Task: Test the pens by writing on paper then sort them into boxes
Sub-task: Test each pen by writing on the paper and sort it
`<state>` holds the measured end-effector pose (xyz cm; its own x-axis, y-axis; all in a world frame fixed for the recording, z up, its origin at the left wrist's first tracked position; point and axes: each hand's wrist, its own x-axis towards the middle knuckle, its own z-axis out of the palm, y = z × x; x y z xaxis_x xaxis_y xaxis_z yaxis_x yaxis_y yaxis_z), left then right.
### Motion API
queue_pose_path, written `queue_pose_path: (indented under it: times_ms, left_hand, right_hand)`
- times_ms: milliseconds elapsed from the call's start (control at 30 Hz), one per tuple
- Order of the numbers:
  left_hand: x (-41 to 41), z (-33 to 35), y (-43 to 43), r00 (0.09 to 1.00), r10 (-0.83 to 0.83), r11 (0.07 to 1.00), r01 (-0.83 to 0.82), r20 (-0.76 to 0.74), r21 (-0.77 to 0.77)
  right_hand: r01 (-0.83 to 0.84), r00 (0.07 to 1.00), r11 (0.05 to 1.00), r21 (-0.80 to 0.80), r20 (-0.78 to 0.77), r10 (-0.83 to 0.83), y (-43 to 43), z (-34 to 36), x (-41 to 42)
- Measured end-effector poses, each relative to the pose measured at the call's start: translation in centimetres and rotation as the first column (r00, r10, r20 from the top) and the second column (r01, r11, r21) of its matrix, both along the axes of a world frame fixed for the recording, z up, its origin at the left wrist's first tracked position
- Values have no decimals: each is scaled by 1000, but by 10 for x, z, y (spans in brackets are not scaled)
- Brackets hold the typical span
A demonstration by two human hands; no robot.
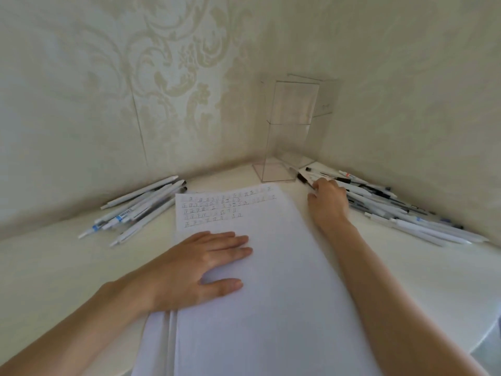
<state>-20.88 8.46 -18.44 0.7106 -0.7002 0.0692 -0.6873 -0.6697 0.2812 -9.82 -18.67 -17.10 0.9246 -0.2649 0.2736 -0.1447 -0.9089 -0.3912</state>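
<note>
**Student:** What lies at the left of the figure?

**Tutor:** A left pile of pens (135, 210) lies on the worktop (40, 267), close to the wall and well apart from the boxes. Next comes the left hand (206, 264), palm down on the paper (271, 308). Its fingers are straight and together, and the thumb is spread. Its grip is released: it holds nothing and only presses the sheet flat.

**Student:** And the centre?

**Tutor:** Rows of test marks (225, 207) cover the far end of the paper, and the near part is blank. Past the sheet, in the corner, the clear boxes (287, 137) stand upright.

**Student:** Which step is in hand?

**Tutor:** Probably fetching the next pen to test. The right hand (329, 202) is stretched forward, back of the hand uppermost, with the forearm lying along the paper's right edge. Its fingers curl down onto the near end of the right pile of pens (393, 204), beside a black-capped pen (305, 179). Whether the grip has closed on that pen cannot be told, because the hand hides its own fingertips.

**Student:** How is the step done well?

**Tutor:**
- Take a single pen from the pile's edge.
- Pinch it by the barrel so that its neighbours do not roll.
- Leave the left hand flat on the sheet.
- Write in the next free row below the marks.
</note>
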Motion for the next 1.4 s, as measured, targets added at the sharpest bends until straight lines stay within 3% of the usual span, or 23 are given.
queue_pose_path:
  times_ms: [267,367,467,567,633,667,733,800,900,1000,1167,1400]
  left_hand:
    - [-1,-1,-1,1000,13,996,-11,22,-86]
    - [-2,-3,0,996,54,985,-41,72,-169]
    - [-1,-4,2,987,99,973,-69,129,-219]
    - [0,-4,2,967,155,961,-100,204,-260]
    - [0,-2,2,934,215,946,-128,284,-298]
    - [1,0,2,914,250,933,-139,321,-331]
    - [2,4,3,866,335,890,-163,370,-425]
    - [2,11,3,806,443,829,-200,394,-522]
    - [2,20,7,698,571,766,-264,433,-585]
    - [2,19,11,688,609,762,-369,394,-533]
    - [5,10,9,810,547,759,-373,211,-534]
    - [1,8,1,887,449,828,-368,106,-424]
  right_hand:
    - [118,992,993,14,-41,-118,5,0,1]
    - [158,987,986,49,23,-159,4,3,-1]
    - [104,940,974,202,301,-163,4,18,-7]
    - [-133,727,959,248,682,-76,16,37,-21]
    - [-288,580,937,198,815,6,30,47,-32]
    - [-378,552,902,209,833,39,38,50,-38]
    - [-576,599,745,336,794,104,56,53,-50]
    - [-702,678,476,530,702,218,75,51,-58]
    - [-674,717,175,718,578,389,97,38,-62]
    - [-594,706,27,804,505,497,111,24,-65]
    - [-542,714,-38,839,484,507,116,17,-67]
    - [-553,656,165,817,305,690,118,14,-69]
